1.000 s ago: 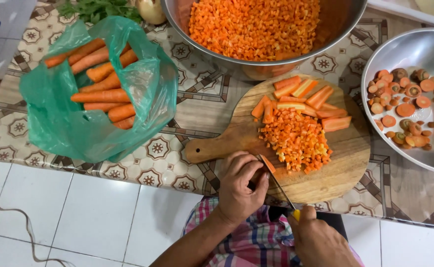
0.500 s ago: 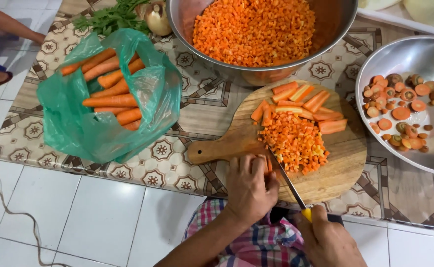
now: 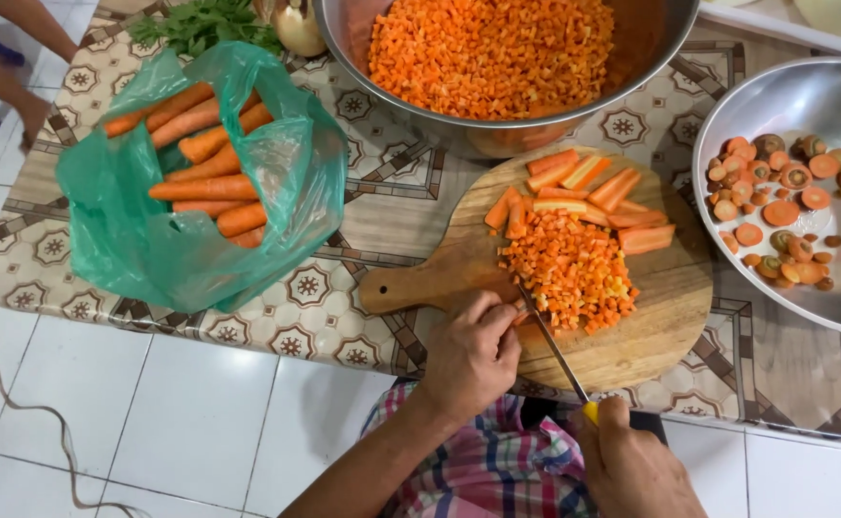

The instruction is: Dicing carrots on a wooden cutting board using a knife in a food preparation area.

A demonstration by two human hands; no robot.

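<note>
A round wooden cutting board (image 3: 660, 317) carries a heap of diced carrot (image 3: 569, 269) and several carrot strips (image 3: 593, 192) at its far side. My left hand (image 3: 473, 355) rests knuckles-up on the board's near left, fingers curled over a carrot piece beside the dice. My right hand (image 3: 631, 465) grips the yellow handle of a thin knife (image 3: 550, 341), whose blade runs up along my left fingers to the heap's edge.
A big steel bowl (image 3: 497, 134) full of diced carrot stands behind the board. Another steel bowl (image 3: 727, 125) at right holds carrot ends. A green plastic bag (image 3: 162, 249) of whole carrots lies at left, herbs (image 3: 200, 24) behind it. Another person's arm (image 3: 18, 86) is at top left.
My left hand and the knife have shifted slightly along the board's near edge against the diced heap. The view has tilted a little. The other person's arm at top left has moved.
</note>
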